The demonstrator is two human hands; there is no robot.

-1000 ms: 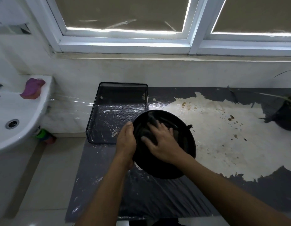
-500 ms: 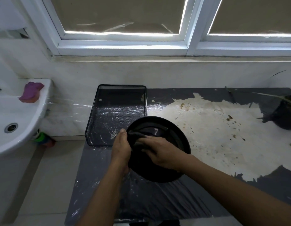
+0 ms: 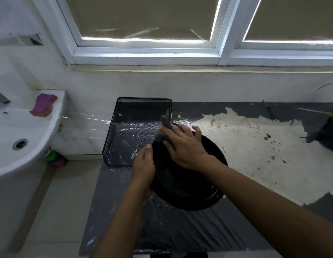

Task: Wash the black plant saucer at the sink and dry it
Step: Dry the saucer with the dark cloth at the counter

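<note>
The left hand [image 3: 143, 164] has its grip clamped on the left rim of the black saucer [image 3: 182, 185], tilted over the bench [image 3: 162, 229] at frame centre. The right hand [image 3: 184, 146], fingers spread, presses a grey cloth [image 3: 163, 135] on the saucer's upper edge. Most of the cloth is hidden beneath it.

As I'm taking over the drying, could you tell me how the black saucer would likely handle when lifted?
Probably light: the left hand holds the black saucer tilted by its rim. Likely stiff: it looks undeformed under the right hand pressing the grey cloth on it. Its rim glints, so possibly slippery.
</note>
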